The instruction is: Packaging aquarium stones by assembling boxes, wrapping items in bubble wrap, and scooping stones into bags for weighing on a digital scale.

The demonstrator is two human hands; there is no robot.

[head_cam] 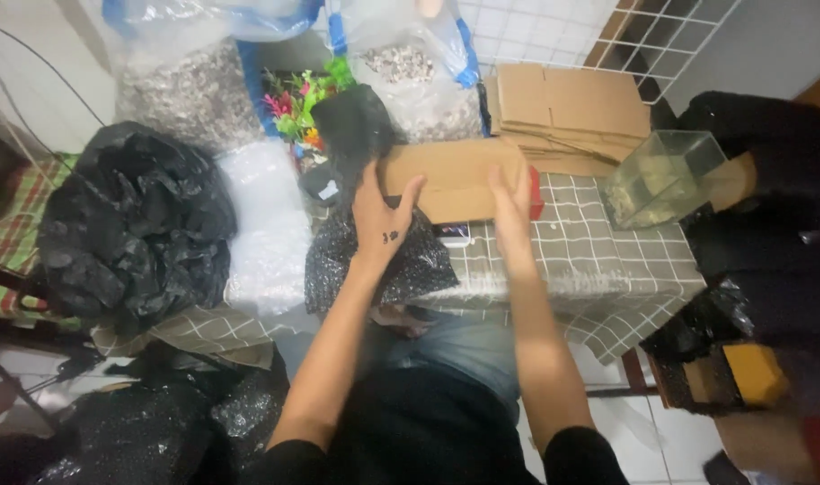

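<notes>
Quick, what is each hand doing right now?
Left hand: open, flat on the left end of the cardboard box.
Right hand: open, pressed to the box's right end; neither hand is closed around it.

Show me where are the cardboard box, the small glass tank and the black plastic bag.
cardboard box point(455, 175): head view, middle of its brown top face.
small glass tank point(661, 175): head view, its clear front wall.
black plastic bag point(136, 224): head view, middle of its crumpled surface.

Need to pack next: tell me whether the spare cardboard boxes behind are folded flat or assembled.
Folded flat: the cardboard boxes lie stacked as flat sheets.
</notes>
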